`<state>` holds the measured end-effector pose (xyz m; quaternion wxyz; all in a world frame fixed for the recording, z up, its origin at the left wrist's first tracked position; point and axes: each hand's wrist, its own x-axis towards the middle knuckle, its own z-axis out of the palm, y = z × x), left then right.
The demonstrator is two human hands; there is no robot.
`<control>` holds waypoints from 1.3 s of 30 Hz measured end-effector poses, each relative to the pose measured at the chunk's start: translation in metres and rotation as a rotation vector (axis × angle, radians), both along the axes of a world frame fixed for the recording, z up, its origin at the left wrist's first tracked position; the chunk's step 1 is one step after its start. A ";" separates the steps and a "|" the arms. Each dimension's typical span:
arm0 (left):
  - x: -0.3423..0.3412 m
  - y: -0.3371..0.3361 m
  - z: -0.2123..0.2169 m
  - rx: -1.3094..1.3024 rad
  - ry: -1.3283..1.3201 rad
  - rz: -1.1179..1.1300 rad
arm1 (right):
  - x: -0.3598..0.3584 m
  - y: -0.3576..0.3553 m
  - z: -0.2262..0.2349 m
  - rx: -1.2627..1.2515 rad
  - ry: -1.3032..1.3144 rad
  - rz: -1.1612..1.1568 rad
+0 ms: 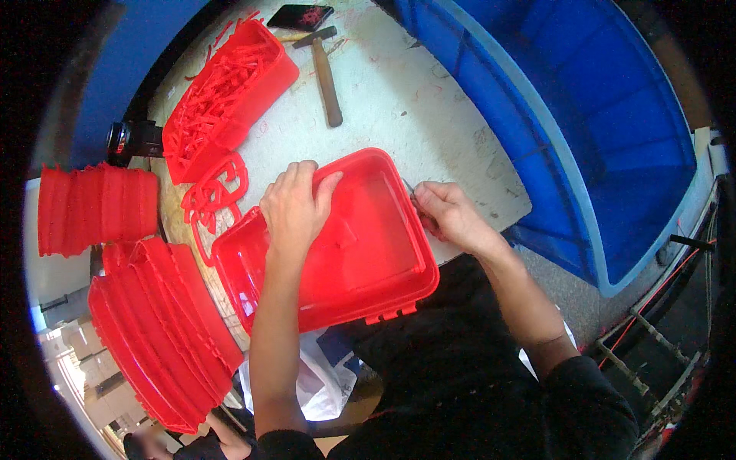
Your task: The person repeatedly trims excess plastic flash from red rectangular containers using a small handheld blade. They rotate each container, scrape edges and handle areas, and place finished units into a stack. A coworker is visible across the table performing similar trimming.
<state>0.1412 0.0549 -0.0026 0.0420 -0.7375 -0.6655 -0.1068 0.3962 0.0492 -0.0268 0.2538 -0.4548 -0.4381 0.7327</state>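
Note:
A shallow red plastic box [353, 238] lies tilted at the table's near edge in front of me, its hollow side facing up. My left hand [294, 201] grips its far left wall, with the thumb on the inner side and the fingers over the rim. At the box's right rim, my right hand [452, 215] is closed around a small tool whose thin dark tip [409, 187] touches or nearly touches the edge. The tool's handle is hidden in the fingers; it looks like a small knife. Red plastic strips [215, 192] lie loose left of the box.
A red bin full of red trimmings [222, 103] stands far left. Behind lie a hammer [326, 84] and a dark flat object [300, 17]. Stacked red boxes [165, 330] and another stack [96, 208] rise at left. A large blue tub [583, 153] fills the right. Another person's arm [228, 438] shows lower left.

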 end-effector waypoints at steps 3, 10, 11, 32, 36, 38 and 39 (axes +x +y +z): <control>0.000 0.002 -0.001 -0.030 0.006 0.037 | 0.003 -0.002 0.002 -0.005 -0.014 0.025; 0.002 0.001 0.000 0.009 0.054 0.020 | 0.012 -0.024 -0.002 0.127 -0.056 0.058; 0.002 0.001 0.001 0.019 0.046 0.019 | 0.012 -0.027 -0.002 0.137 -0.055 0.064; 0.000 0.001 0.006 -0.047 0.011 0.076 | 0.072 -0.082 0.055 0.595 -0.206 0.284; -0.001 0.001 0.008 -0.044 0.006 0.074 | 0.036 -0.032 0.052 0.824 -0.792 0.178; -0.002 0.000 0.007 -0.021 -0.032 0.067 | 0.017 -0.012 0.053 0.877 -0.934 0.182; -0.003 0.000 0.007 -0.008 -0.051 0.064 | 0.011 -0.005 0.056 0.908 -0.974 0.193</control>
